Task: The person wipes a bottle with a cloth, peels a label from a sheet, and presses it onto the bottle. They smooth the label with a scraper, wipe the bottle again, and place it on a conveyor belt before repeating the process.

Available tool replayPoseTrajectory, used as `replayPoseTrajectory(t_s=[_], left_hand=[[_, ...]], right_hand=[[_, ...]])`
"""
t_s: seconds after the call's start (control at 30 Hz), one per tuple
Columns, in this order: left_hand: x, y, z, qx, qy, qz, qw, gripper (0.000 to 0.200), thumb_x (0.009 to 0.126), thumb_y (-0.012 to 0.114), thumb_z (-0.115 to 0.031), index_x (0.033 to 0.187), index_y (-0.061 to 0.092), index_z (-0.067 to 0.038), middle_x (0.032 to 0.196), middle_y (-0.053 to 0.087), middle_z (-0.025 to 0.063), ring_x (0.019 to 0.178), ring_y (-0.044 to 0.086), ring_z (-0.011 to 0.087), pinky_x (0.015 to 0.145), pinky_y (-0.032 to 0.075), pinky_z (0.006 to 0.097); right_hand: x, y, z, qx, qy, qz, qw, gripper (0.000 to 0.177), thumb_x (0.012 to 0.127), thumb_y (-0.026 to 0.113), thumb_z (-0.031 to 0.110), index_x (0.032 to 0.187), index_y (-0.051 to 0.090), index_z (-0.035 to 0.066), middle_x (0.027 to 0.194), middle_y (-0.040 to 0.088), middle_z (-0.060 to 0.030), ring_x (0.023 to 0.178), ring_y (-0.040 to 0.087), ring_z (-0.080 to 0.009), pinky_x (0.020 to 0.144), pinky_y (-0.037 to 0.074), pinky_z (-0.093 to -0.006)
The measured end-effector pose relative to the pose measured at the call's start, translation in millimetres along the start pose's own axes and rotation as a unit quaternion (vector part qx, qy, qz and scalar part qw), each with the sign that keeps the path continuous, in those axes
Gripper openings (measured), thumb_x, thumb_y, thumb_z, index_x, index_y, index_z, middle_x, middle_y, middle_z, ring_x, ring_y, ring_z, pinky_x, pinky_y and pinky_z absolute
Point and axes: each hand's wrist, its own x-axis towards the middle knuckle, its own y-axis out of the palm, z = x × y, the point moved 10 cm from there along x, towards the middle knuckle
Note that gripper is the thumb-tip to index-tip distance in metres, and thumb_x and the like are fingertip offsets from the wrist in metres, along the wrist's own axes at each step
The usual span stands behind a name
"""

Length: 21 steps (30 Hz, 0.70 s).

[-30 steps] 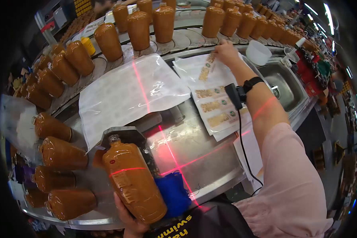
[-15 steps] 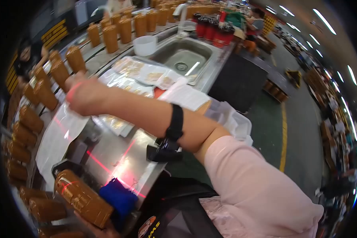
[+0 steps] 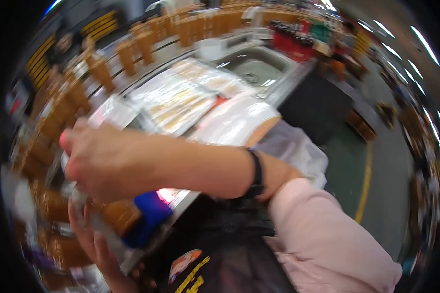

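My right hand (image 3: 90,161), blurred, is closed with bent fingers at the left, above my left hand; what it holds, if anything, is hidden. My left hand (image 3: 95,244) is raised below it, fingers stretched upward and thumb apart, beside a glossy brown bottle (image 3: 120,215). That bottle lies tilted against a blue cloth (image 3: 149,215) on the bench, its upper part hidden by my right hand and forearm. Beyond my right wrist is a tray (image 3: 181,110) of gold-coloured pieces on clear sheets. A white sheet (image 3: 115,112) lies nearer the bottle row.
Brown bottles (image 3: 100,71) stand in a curved row along the left and back. A metal sink (image 3: 252,73) and a white tub (image 3: 210,49) lie behind the tray. A translucent plastic bin (image 3: 303,151) hangs at the bench's right edge. Other people (image 3: 66,44) are farther off.
My right hand has come back from the bottle row toward me and down. My left hand has risen from under the brown bottle, fingers now extended. The view has shifted and blurred.
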Motion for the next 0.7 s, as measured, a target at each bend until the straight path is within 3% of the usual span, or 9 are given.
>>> replayPoseTrajectory(t_s=[0.07, 0.1, 0.17, 0.2, 0.27, 0.33, 0.43, 0.53, 0.7], left_hand=[[18, 5, -10, -0.118, -0.039, 0.016, 0.992, 0.093, 0.082, 0.068, -0.039, 0.151, 0.023, 0.004, 0.152, 0.032, 0.0171, 0.139, 0.034, 0.0283, 0.113, 0.028, 0.043], [24, 7, -12, -0.127, -0.063, 0.081, 0.987, 0.079, 0.082, 0.064, -0.024, 0.148, 0.029, 0.003, 0.147, 0.04, 0.0145, 0.135, 0.041, 0.0244, 0.111, 0.033, 0.0393], [23, 7, -7, -0.222, -0.162, 0.085, 0.958, 0.049, 0.085, 0.06, -0.007, 0.132, 0.051, 0.003, 0.117, 0.063, 0.0076, 0.105, 0.061, 0.0165, 0.092, 0.046, 0.0286], [23, 10, -12, -0.213, -0.124, 0.143, 0.958, 0.029, 0.088, 0.061, -0.006, 0.116, 0.059, 0.001, 0.105, 0.065, 0.0048, 0.096, 0.061, 0.0127, 0.085, 0.048, 0.0263], [7, 11, 5, -0.223, -0.213, 0.155, 0.938, 0.007, 0.09, 0.061, -0.003, 0.098, 0.06, -0.003, 0.091, 0.061, -0.0002, 0.084, 0.057, 0.0057, 0.075, 0.046, 0.0218], [-10, 5, 23, -0.18, -0.245, 0.161, 0.939, 0.008, 0.092, 0.063, -0.009, 0.097, 0.061, -0.003, 0.088, 0.06, -0.0019, 0.082, 0.055, 0.0039, 0.073, 0.045, 0.0211], [-21, 1, 43, -0.142, -0.295, 0.141, 0.934, 0.011, 0.092, 0.062, -0.014, 0.091, 0.061, -0.003, 0.084, 0.058, -0.0027, 0.079, 0.052, 0.0049, 0.072, 0.043, 0.021], [-26, -4, 60, -0.109, -0.301, 0.119, 0.94, 0.013, 0.093, 0.063, -0.016, 0.089, 0.061, -0.004, 0.082, 0.056, -0.0044, 0.077, 0.049, 0.0035, 0.07, 0.04, 0.02], [-23, -7, 63, -0.057, -0.289, 0.085, 0.952, 0.016, 0.094, 0.064, -0.018, 0.086, 0.059, -0.005, 0.078, 0.053, -0.0057, 0.073, 0.045, 0.0027, 0.065, 0.038, 0.0198]], right_hand=[[10, -9, 23, 0.087, -0.089, -0.069, 0.99, 0.015, 0.08, 0.068, 0.017, 0.082, 0.071, 0.002, 0.096, 0.062, -0.0193, 0.088, 0.062, -0.0363, 0.073, 0.054, -0.0426], [9, -21, 38, 0.077, -0.136, -0.125, 0.98, 0.015, 0.074, 0.07, 0.021, 0.073, 0.074, 0.006, 0.075, 0.065, -0.0116, 0.086, 0.064, -0.0299, 0.07, 0.054, -0.0367], [9, -28, 39, 0.099, -0.159, -0.151, 0.971, 0.012, 0.077, 0.071, 0.015, 0.075, 0.067, 0.003, 0.083, 0.062, -0.013, 0.087, 0.063, -0.0286, 0.069, 0.05, -0.0361], [7, -26, 33, 0.113, -0.147, -0.144, 0.972, 0.013, 0.079, 0.072, 0.012, 0.076, 0.064, 0.002, 0.087, 0.061, -0.0138, 0.087, 0.063, -0.0279, 0.068, 0.049, -0.0358], [-5, -9, 12, 0.144, -0.083, -0.106, 0.98, 0.012, 0.082, 0.072, 0.007, 0.077, 0.062, 0.002, 0.093, 0.06, -0.0139, 0.093, 0.061, -0.0244, 0.07, 0.046, -0.0338], [-24, 18, -7, 0.202, 0.014, -0.089, 0.975, 0.015, 0.081, 0.073, 0.009, 0.078, 0.059, 0.003, 0.097, 0.058, -0.0145, 0.089, 0.059, -0.0317, 0.076, 0.048, -0.0377], [-57, 63, -35, 0.244, 0.099, -0.064, 0.963, 0.015, 0.084, 0.073, 0.01, 0.082, 0.059, 0.003, 0.102, 0.058, -0.0141, 0.093, 0.059, -0.0286, 0.079, 0.048, -0.0365], [-78, 93, -55, 0.304, 0.157, -0.063, 0.938, 0.011, 0.086, 0.072, 0.011, 0.085, 0.064, 0.003, 0.105, 0.058, -0.0118, 0.089, 0.058, -0.0176, 0.066, 0.048, -0.0277], [-87, 105, -66, 0.308, 0.179, -0.084, 0.931, 0.01, 0.086, 0.071, 0.01, 0.083, 0.065, 0.002, 0.105, 0.058, -0.0117, 0.083, 0.058, -0.0132, 0.059, 0.045, -0.0229]])
